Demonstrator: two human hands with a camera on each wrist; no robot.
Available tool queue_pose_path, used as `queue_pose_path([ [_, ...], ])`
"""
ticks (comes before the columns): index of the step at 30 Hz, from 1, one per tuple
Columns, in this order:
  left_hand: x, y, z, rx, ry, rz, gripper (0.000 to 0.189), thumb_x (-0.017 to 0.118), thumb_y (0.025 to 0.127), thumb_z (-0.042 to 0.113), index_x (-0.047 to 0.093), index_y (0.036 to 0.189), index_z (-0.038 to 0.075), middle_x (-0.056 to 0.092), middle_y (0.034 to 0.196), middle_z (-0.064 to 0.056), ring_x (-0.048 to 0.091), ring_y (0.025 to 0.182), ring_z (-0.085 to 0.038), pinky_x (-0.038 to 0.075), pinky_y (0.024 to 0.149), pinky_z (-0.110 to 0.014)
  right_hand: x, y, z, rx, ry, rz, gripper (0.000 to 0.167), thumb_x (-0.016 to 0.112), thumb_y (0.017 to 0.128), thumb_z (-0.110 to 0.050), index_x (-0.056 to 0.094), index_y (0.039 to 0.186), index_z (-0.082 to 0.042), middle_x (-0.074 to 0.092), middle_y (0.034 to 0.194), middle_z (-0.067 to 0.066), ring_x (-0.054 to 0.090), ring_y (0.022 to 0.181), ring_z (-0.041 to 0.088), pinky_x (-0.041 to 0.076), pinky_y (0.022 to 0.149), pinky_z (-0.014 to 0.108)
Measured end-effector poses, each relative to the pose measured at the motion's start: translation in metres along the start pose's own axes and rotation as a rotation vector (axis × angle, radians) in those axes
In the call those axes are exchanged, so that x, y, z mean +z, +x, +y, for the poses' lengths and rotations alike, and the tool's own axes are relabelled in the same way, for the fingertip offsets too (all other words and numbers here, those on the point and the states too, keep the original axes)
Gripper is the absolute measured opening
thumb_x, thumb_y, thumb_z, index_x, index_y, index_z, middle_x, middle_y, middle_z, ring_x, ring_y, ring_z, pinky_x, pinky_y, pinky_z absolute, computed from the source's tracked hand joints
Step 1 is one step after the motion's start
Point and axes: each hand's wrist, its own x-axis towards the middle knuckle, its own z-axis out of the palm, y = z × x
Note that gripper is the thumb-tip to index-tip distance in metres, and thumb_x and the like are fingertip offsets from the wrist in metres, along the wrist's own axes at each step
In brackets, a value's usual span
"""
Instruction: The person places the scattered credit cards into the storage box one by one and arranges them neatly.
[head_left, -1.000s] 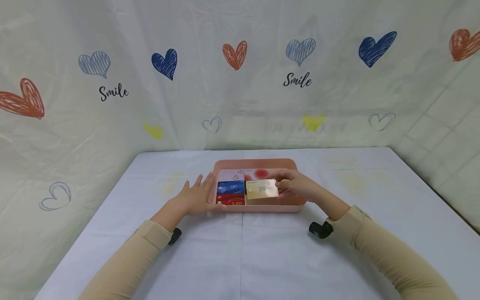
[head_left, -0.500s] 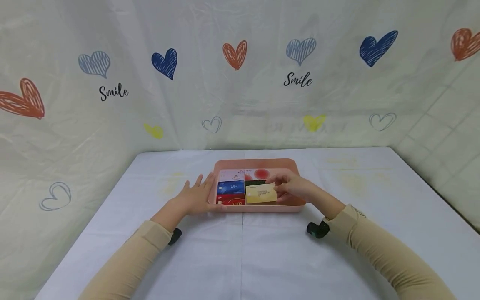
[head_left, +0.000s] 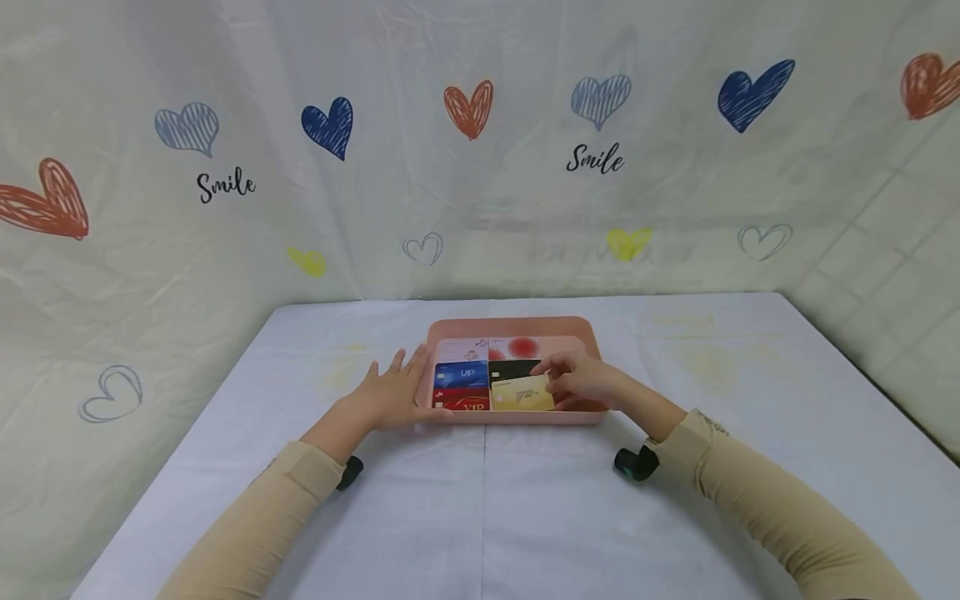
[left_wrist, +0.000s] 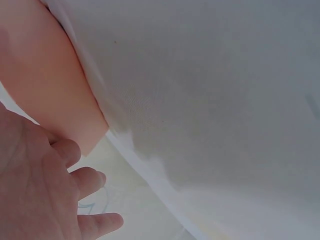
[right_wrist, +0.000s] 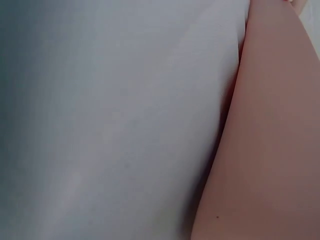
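Observation:
In the head view a pink tray (head_left: pixel 525 418) holds several cards in two columns. My right hand (head_left: pixel 585 379) pinches the right edge of a gold card (head_left: pixel 521 394), which lies low at the front of the right column. A dark card (head_left: pixel 510 369) shows just behind it, partly under the fingers. Spread at the tray's left side, my left hand (head_left: pixel 390 396) rests against the rim with straight fingers. The left column has a pale pink card (head_left: pixel 462 350), a blue VIP card (head_left: pixel 461 374) and a red VIP card (head_left: pixel 461 400).
A card with red circles (head_left: pixel 523 347) lies at the back of the right column. The tray stands on a white-covered table (head_left: pixel 480 508), with a heart-printed curtain (head_left: pixel 525 208) behind. The right wrist view shows mostly tray wall (right_wrist: pixel 265 135) and cloth.
My right hand has moved the gold card toward the front of the tray and lowered it, uncovering more of the dark card behind. The left hand has stayed put.

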Motion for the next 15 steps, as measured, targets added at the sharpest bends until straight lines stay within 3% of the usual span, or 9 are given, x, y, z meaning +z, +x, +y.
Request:
queue_pose_path([
  [6,-0.0003,0.0001,0.0002,0.004,-0.001,0.000,0.115,0.059,0.087,0.074,0.009,0.165,0.007,0.010,0.171,-0.011,0.009,0.155,-0.042,0.008,0.117,-0.071,-0.0019,-0.0011,0.0002,-0.092,-0.228,0.006,0.046,0.077,0.088,-0.003,0.063,0.131,0.005,0.060,0.099,0.011,0.059,0.096,0.026,0.055,0.084,0.031],
  [15,0.0015,0.0013,-0.0014,-0.004,-0.006,0.000,0.116,0.060,0.085,0.075,0.009,0.165,0.008,0.010,0.172,-0.011,0.009,0.155,-0.041,0.007,0.117,-0.071,0.0045,-0.0057,-0.0039,-0.160,-0.480,0.003,0.045,0.075,0.084,0.005,0.064,0.127,0.002,0.060,0.097,0.010,0.055,0.086,0.022,0.053,0.073,0.027],
])
